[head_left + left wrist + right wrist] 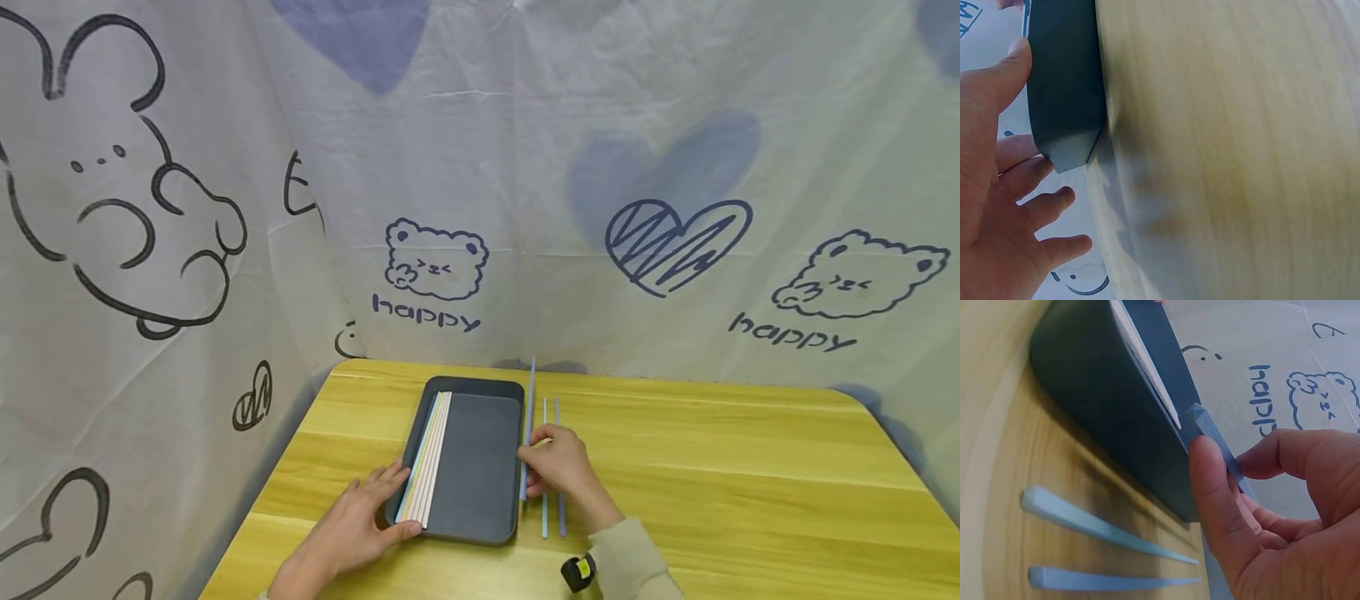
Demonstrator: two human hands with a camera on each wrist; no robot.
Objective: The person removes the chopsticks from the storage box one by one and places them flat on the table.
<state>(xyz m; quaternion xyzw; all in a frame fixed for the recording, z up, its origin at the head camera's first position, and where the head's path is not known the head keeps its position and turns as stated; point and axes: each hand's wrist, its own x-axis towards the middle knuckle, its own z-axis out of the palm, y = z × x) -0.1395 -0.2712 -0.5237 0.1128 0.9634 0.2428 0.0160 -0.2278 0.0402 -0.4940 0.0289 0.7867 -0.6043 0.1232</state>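
Note:
A dark grey tray point(480, 467) lies on the table, with several pale chopsticks point(429, 458) side by side along its left wall. My left hand point(360, 517) rests at the tray's near left corner. In the left wrist view its thumb touches the rim and the other fingers are spread. Just off the tray's right edge, my right hand point(561, 462) pinches a lavender-blue chopstick point(1215, 432) between thumb and fingers. Beneath that hand, a light blue chopstick point(1091, 522) and a lavender chopstick point(1104, 579) lie on the table, apart from each other.
The wooden table point(720, 483) extends to the right of the tray. A printed cloth point(540, 317) hangs behind the table and along its left side. A black band with a yellow patch point(578, 573) is at the right sleeve.

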